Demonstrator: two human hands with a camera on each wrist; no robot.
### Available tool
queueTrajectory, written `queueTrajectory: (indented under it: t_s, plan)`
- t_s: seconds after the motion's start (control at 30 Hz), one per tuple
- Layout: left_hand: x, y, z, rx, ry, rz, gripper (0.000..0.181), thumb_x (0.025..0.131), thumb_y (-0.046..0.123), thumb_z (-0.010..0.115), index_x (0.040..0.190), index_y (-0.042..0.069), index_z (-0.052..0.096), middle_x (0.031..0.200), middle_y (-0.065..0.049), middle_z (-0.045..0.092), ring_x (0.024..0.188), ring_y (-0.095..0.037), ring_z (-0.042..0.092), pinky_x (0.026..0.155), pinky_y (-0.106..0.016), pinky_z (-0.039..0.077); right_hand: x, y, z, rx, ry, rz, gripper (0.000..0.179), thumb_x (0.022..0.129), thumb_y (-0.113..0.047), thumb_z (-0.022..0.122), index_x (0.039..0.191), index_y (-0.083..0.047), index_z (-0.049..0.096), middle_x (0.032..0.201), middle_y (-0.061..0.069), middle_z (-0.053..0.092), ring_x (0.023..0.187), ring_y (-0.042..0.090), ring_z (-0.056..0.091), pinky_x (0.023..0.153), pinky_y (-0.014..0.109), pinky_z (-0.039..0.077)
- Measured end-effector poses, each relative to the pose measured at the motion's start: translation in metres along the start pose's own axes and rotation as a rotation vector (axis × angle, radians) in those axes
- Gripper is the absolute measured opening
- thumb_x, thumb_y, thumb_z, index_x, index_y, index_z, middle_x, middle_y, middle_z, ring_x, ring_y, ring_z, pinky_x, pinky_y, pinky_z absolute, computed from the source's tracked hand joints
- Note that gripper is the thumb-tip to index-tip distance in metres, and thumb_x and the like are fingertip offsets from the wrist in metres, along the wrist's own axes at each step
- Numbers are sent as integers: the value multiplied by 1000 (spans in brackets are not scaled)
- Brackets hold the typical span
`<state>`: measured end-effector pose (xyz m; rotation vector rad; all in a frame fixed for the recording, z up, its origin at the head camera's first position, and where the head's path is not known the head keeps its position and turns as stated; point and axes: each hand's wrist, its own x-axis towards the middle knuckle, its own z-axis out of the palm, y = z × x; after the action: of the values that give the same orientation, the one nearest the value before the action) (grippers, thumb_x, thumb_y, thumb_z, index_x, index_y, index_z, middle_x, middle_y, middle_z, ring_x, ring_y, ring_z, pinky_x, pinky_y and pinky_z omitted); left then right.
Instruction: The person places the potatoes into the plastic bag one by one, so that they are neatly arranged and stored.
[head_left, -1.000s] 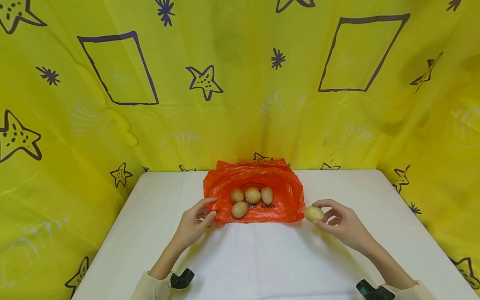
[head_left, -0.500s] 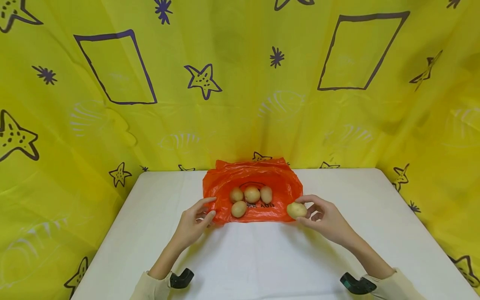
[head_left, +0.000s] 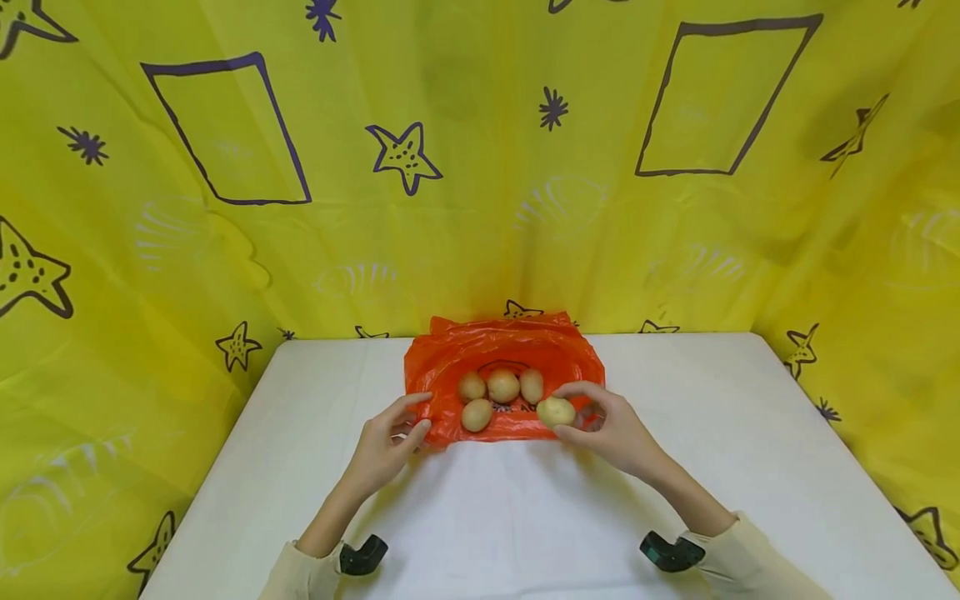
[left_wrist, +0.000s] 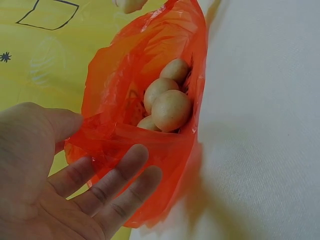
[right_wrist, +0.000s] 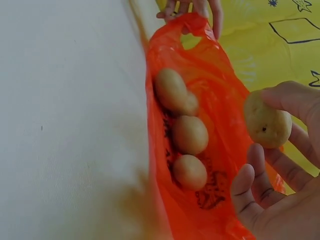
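A red plastic bag lies on the white table with its mouth facing me. Several potatoes rest inside it, bunched together in the left wrist view, where the potatoes partly hide one another. My left hand holds the bag's left edge; in the left wrist view the film runs between thumb and index finger, while the other fingers spread loosely. In my right hand a pale potato is pinched between thumb and fingertips, over the right part of the bag's mouth. The right wrist view shows a small dark spot on this potato.
The white table extends around the bag on both sides and in front. Yellow cloth with drawn stars and fish hangs behind and at both sides, close to the bag's back. Each wrist wears a dark camera mount.
My right hand has carried its potato leftward from beside the bag to over the bag's opening. The left hand keeps its place at the bag's left edge.
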<state>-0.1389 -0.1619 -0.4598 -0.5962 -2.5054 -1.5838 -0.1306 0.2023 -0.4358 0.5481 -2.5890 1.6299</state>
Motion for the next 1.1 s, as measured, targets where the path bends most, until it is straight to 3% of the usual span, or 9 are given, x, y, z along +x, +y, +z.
queueTrajectory:
  t_s: [0.3, 0.53, 0.83, 1.1]
  plan:
    - [-1, 1, -1, 14, 1, -5, 37, 97, 11, 71, 134, 8, 64, 93, -9, 75, 76, -32, 73, 66, -26, 59, 18, 8, 25, -4, 16, 42, 41, 84, -21, 88, 121, -18, 70, 100, 8, 68, 74, 21, 61, 64, 27, 53]
    - [-1, 3, -1, 11, -2, -21, 38, 98, 11, 71, 135, 10, 64, 93, -11, 75, 77, -35, 72, 66, -25, 59, 27, 15, 41, -13, 10, 120, 41, 86, -22, 85, 123, -19, 68, 91, 11, 63, 73, 21, 58, 57, 27, 50]
    - [-1, 0, -1, 4, -1, -8, 38, 98, 11, 71, 134, 9, 64, 96, -15, 75, 76, -34, 73, 66, -26, 59, 34, 25, 56, 15, 24, 147, 40, 85, -19, 86, 121, -17, 68, 75, 6, 57, 62, 18, 52, 50, 25, 46]
    - [-1, 0, 0, -5, -1, -8, 37, 98, 11, 71, 134, 9, 65, 96, -15, 75, 77, -35, 73, 65, -25, 59, 35, 30, 63, -10, 39, 177, 38, 85, -18, 86, 120, -16, 70, 86, 6, 59, 63, 18, 50, 51, 23, 43]
